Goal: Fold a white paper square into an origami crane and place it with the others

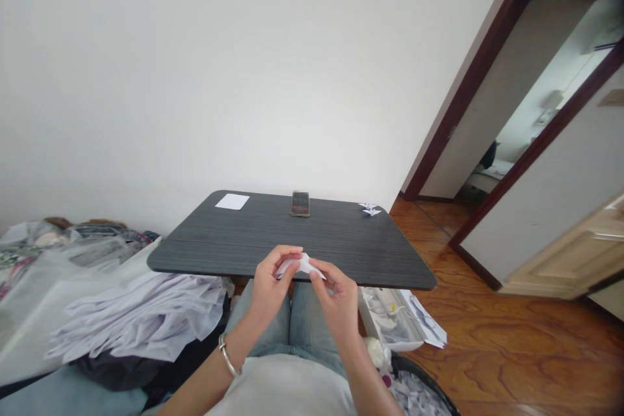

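Observation:
A small piece of folded white paper (305,264) is held between my two hands, just above the front edge of the dark table (205,244). My left hand (273,273) pinches its left end between thumb and fingers. On the other end, my right hand (336,286) grips with thumb and index finger. Part of the paper is hidden behind my fingers. Farther back lie a flat white sheet (233,201) at the left and small folded paper figures (370,209) at the right.
A phone (300,203) stands at the table's back edge near the wall. Left of my legs is a pile of white cloth or paper (146,315). Below right are a white box (390,318) with papers and a dark-rimmed container (419,393) of paper pieces.

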